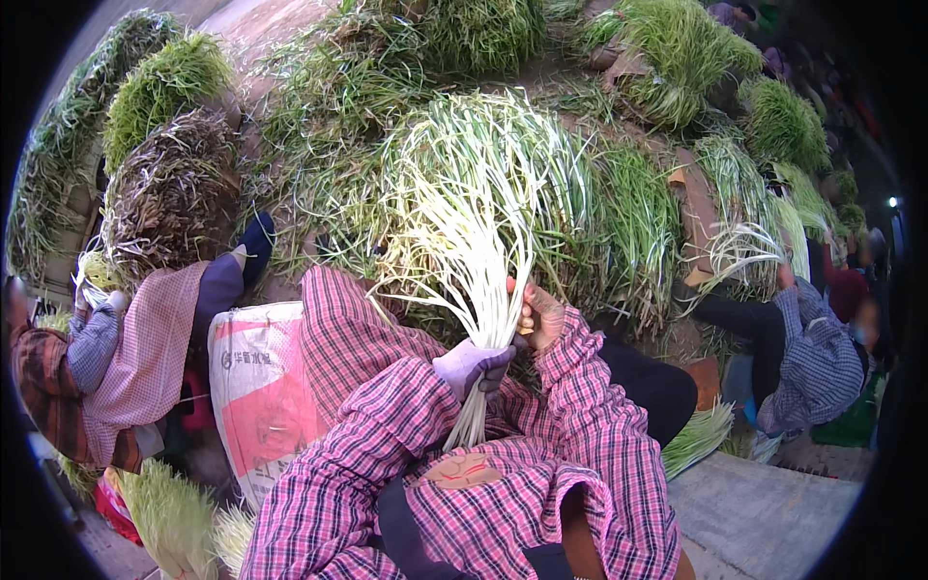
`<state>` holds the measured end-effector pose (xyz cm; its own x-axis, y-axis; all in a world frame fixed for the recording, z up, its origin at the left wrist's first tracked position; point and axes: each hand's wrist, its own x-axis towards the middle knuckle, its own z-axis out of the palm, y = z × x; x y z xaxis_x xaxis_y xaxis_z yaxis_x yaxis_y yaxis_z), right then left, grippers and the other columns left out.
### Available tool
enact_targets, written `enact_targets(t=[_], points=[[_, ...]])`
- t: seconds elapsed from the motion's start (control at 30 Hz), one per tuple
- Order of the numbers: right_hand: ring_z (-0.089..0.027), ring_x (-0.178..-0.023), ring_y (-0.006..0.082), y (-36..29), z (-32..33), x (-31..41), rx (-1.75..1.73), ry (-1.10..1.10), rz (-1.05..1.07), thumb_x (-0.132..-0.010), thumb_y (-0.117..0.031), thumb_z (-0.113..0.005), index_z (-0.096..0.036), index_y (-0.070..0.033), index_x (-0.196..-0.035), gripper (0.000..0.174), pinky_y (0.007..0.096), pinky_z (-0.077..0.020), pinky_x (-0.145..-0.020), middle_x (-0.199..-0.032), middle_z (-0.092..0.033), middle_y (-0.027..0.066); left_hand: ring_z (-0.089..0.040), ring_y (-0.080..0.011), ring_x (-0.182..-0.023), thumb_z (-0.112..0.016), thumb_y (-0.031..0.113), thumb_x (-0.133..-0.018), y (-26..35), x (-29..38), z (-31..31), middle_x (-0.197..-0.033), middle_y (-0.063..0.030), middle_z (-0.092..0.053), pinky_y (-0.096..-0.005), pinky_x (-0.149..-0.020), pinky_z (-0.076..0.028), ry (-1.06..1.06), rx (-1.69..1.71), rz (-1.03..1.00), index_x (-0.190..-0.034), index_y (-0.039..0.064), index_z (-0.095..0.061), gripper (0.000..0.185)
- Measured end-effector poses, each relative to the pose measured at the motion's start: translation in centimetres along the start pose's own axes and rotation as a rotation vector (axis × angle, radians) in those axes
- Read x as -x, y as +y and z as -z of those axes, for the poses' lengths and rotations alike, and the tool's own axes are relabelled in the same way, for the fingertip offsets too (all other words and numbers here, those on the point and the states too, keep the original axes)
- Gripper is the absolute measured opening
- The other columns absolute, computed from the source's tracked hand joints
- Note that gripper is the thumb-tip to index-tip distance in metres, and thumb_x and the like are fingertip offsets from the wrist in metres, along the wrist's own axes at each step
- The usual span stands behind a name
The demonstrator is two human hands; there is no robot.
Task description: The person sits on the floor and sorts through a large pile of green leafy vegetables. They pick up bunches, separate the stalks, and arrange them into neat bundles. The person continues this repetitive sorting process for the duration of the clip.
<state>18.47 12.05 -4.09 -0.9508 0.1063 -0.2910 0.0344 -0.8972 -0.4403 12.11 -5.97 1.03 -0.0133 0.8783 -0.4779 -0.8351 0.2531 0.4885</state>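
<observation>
My left hand (475, 368), in a pale purple glove with dark fingers, grips a bundle of long pale leafy stalks (493, 315), perhaps garlic chives. Their thin white-to-yellow tops fan out away from me, and the lower ends hang below my fist over my lap. My bare right hand (540, 315) is beside the bundle on its right, fingers curled and dirt on the skin. A small yellowish piece shows at its fingers; whether a stalk is pinched there I cannot tell. Just beyond stands a large heap of green and pale stalks (493, 152).
A white and pink woven sack (264, 391) with writing stands by my left leg. Other people sit at left (101, 377) and right (812, 362), each with stalks in hand. A brown heap of withered leaves (170, 196) is at left. Trimmed bundles (170, 515) stand at lower left.
</observation>
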Motion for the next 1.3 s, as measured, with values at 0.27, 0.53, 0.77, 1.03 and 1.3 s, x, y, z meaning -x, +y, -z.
enact_targets(t=[0.27,0.53,0.77,1.03,1.3], points=[[-0.063,-0.077,0.0165,0.7,-1.7,0.7,-0.015,-0.034,0.132,-0.079,0.000,-0.065,-0.054,-0.001,-0.124,0.046,0.0246,-0.0473,-0.048,-0.103,-0.067,0.0094,-0.033,-0.0098,-0.040,-0.048,0.020,-0.095,-0.2,-0.6,1.3,-0.053,0.0038,-0.034,-0.0279,-0.045,-0.037,-0.280,0.184,-0.020,-0.119,0.009,-0.050,0.027],[-0.056,-0.059,0.0101,1.0,-1.7,0.8,-0.093,-0.132,0.042,-0.084,-0.001,-0.062,-0.053,-0.002,-0.126,0.043,0.0227,-0.0490,-0.054,-0.084,-0.066,0.0056,-0.035,-0.0094,-0.043,-0.047,0.021,-0.097,-0.8,-0.5,1.9,-0.053,0.0029,-0.034,-0.0263,-0.050,-0.037,-0.403,0.308,-0.007,-0.125,0.013,-0.048,0.029],[-0.057,-0.061,0.0119,-0.6,-0.2,-0.2,1.121,0.680,0.215,-0.095,-0.010,-0.051,-0.059,0.001,-0.102,0.015,0.0264,-0.0506,-0.056,-0.082,-0.064,0.0072,-0.034,-0.0102,-0.041,-0.052,0.025,-0.095,-0.7,-0.7,1.9,-0.053,0.0028,-0.034,-0.0270,-0.044,-0.036,-0.292,0.180,-0.011,-0.126,0.011,-0.045,0.035],[-0.064,-0.093,0.0210,-5.8,1.4,3.4,2.128,0.355,-0.647,-0.090,-0.019,-0.059,-0.063,-0.009,-0.112,0.025,0.0336,-0.0508,-0.084,-0.099,-0.068,0.0121,-0.036,-0.0104,-0.038,-0.059,0.015,-0.089,-0.5,-0.6,1.2,-0.053,0.0029,-0.040,-0.0270,-0.038,-0.035,0.100,0.116,0.061,-0.113,0.011,-0.054,0.025],[-0.062,-0.097,0.0184,-7.3,-7.5,-1.8,1.782,0.564,0.078,-0.095,-0.020,-0.052,-0.063,-0.009,-0.114,0.025,0.0292,-0.0466,-0.090,-0.103,-0.067,0.0086,-0.044,-0.0111,-0.044,-0.064,0.012,-0.085,-1.8,-2.8,2.0,-0.058,0.0022,-0.047,-0.0272,-0.039,-0.037,0.331,-0.197,0.036,-0.099,0.007,-0.057,0.016]])
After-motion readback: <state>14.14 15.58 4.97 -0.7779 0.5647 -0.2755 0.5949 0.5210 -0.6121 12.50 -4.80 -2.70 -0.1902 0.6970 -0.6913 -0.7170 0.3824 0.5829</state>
